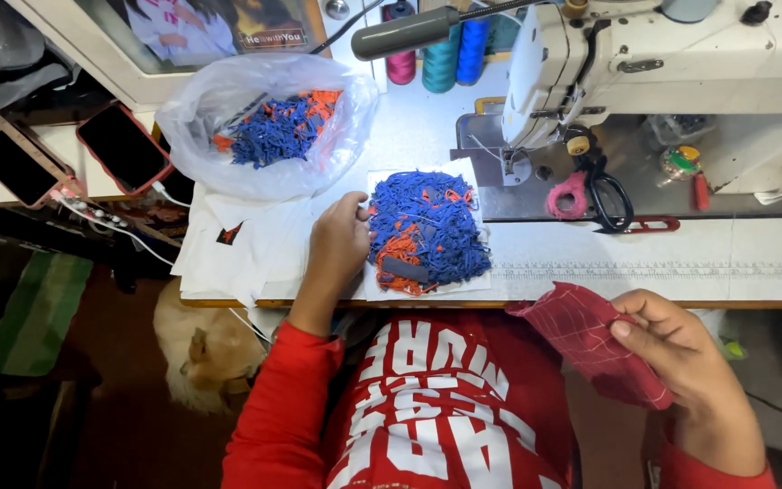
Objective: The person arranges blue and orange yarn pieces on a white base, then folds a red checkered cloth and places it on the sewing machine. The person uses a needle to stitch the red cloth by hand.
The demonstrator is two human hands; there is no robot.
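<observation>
My left hand (338, 243) rests on the table edge, its fingers touching the left side of a heap of blue and orange cords (427, 231) lying on a white sheet. My right hand (672, 349) is below the table edge, shut on a piece of dark red checked fabric (581, 340) that hangs over my lap. The fabric is pinched between thumb and fingers at its right side.
A white sewing machine (644, 63) stands at the back right with black scissors (608, 195) on its bed. A clear plastic bag (264, 122) of more cords lies at the back left. Thread spools (445, 54), two phones (124, 145) and a light-coloured cat (205, 358) under the table are nearby.
</observation>
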